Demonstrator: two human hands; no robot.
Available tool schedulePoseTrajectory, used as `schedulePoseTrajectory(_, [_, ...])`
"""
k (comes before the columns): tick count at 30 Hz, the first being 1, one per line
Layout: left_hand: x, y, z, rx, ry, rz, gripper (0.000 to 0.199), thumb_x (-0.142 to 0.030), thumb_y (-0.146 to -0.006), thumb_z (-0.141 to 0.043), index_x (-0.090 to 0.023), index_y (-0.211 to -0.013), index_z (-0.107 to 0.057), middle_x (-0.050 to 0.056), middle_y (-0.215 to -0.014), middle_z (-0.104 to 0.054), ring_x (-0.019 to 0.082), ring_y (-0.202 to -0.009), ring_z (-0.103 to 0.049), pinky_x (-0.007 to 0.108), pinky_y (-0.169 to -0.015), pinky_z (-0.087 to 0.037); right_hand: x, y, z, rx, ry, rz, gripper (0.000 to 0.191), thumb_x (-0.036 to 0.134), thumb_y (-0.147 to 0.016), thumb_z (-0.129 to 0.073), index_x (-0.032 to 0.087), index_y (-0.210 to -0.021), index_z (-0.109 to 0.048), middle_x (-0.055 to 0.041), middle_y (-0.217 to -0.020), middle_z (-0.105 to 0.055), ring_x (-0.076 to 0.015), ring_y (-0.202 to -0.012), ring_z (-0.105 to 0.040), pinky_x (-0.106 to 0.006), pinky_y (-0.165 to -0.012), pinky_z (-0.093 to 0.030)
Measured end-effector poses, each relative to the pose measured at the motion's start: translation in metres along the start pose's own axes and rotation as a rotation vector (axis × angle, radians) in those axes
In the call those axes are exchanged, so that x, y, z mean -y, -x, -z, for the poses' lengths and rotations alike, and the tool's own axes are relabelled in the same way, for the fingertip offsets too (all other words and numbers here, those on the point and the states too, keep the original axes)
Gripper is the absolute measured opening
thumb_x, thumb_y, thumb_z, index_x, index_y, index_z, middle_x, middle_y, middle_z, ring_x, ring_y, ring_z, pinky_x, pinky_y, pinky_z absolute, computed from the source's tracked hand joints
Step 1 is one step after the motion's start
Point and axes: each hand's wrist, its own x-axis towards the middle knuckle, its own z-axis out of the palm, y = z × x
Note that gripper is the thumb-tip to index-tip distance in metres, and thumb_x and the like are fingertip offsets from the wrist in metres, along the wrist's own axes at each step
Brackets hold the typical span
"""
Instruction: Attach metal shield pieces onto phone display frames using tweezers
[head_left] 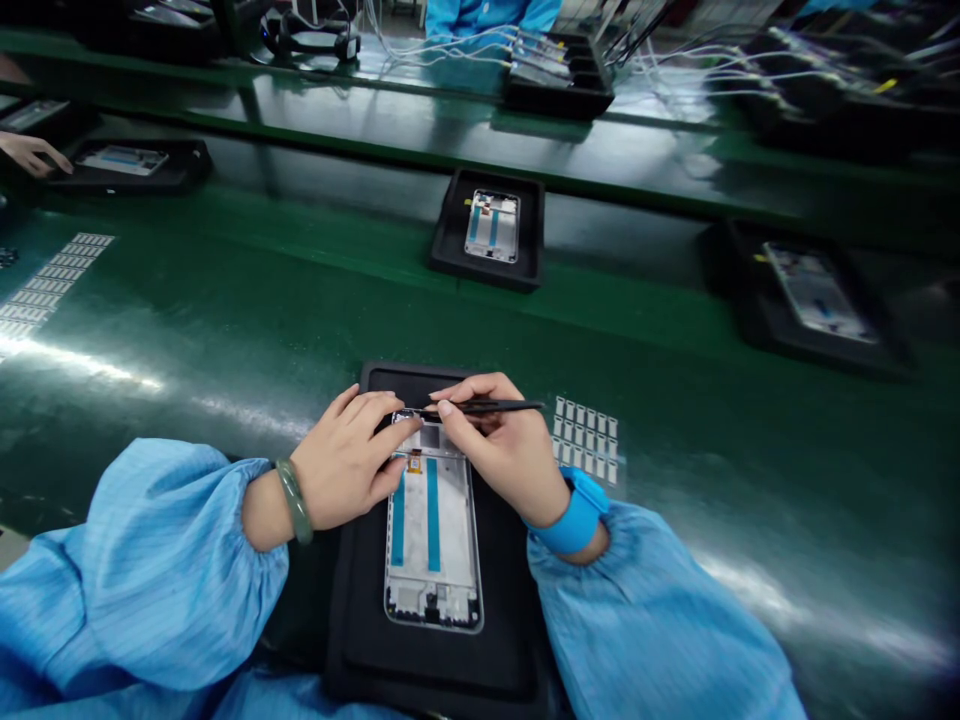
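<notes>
A phone mid-frame (455, 520) with two blue strips lies face-down or open-backed in a black tray (510, 620) before me. My left hand (349, 455), a green bangle at its wrist, rests over the phone's upper left, fingers stretched out and the index fingertip near the top edge. Black tweezers (506, 406) are pinched in my right hand (506, 440), their tips pointing left at the phone's top end. What lies at the tips is too small to make out. A blue wrist strap (574, 512) circles my right wrist.
A sheet of small pale pieces (586, 440) lies right of the tray, another sheet (56, 280) far left. Black trays with phone frames stand beyond: a middle tray (487, 270), a right tray (757, 320), a left tray (184, 165). Another person's hand (34, 153) touches the left one.
</notes>
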Motion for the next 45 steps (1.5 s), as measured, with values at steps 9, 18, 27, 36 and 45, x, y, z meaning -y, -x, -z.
schedulePoseTrajectory(9, [0.0000,0.0001,-0.0008,0.008,0.000,0.008,0.037,-0.024,-0.086,-0.046,-0.016,-0.122,-0.051,0.013,-0.122,-0.052,0.026,-0.118,-0.046,0.051,-0.103,-0.035,-0.0017,0.0002,0.0004,-0.002,0.036,0.024,0.009,0.026,-0.081,-0.059,0.021,-0.083,-0.052,-0.0039,-0.088,-0.066,-0.0175,-0.081,-0.066,-0.031,-0.070,-0.056])
schedulePoseTrajectory(18, [-0.0008,0.0000,-0.0003,0.009,0.002,0.013,0.036,-0.023,-0.086,-0.045,-0.017,-0.121,-0.051,0.013,-0.122,-0.052,0.026,-0.118,-0.046,0.052,-0.102,-0.035,-0.0011,0.0001,-0.0002,-0.002,0.025,0.008,0.011,0.029,-0.081,-0.059,0.022,-0.084,-0.052,-0.0039,-0.088,-0.066,-0.0178,-0.081,-0.067,-0.031,-0.070,-0.056])
schedulePoseTrajectory(27, [-0.0002,0.0001,-0.0012,0.007,-0.010,0.007,0.037,-0.023,-0.086,-0.045,-0.017,-0.122,-0.050,0.013,-0.122,-0.051,0.026,-0.117,-0.046,0.051,-0.102,-0.035,-0.0007,0.0009,-0.0008,-0.022,0.051,0.031,0.009,0.026,-0.081,-0.059,0.022,-0.084,-0.052,-0.0032,-0.086,-0.065,-0.0169,-0.080,-0.066,-0.029,-0.067,-0.056])
schedulePoseTrajectory(36, [-0.0006,-0.0007,-0.0020,0.024,-0.005,0.017,0.036,-0.025,-0.087,-0.044,-0.017,-0.122,-0.050,0.012,-0.123,-0.051,0.026,-0.118,-0.046,0.051,-0.103,-0.034,0.0046,0.0012,-0.0006,-0.037,0.198,0.128,0.004,0.022,-0.081,-0.056,0.022,-0.082,-0.052,-0.0024,-0.084,-0.064,-0.0153,-0.073,-0.065,-0.028,-0.063,-0.054])
schedulePoseTrajectory(45, [-0.0025,-0.0024,-0.0026,0.016,-0.010,0.030,0.035,-0.025,-0.087,-0.044,-0.017,-0.120,-0.052,0.012,-0.122,-0.053,0.025,-0.118,-0.047,0.049,-0.104,-0.034,0.0074,-0.0039,0.0034,0.009,0.296,0.216,0.004,0.018,-0.081,-0.054,0.021,-0.083,-0.052,-0.0011,-0.081,-0.063,-0.0138,-0.068,-0.064,-0.025,-0.059,-0.052])
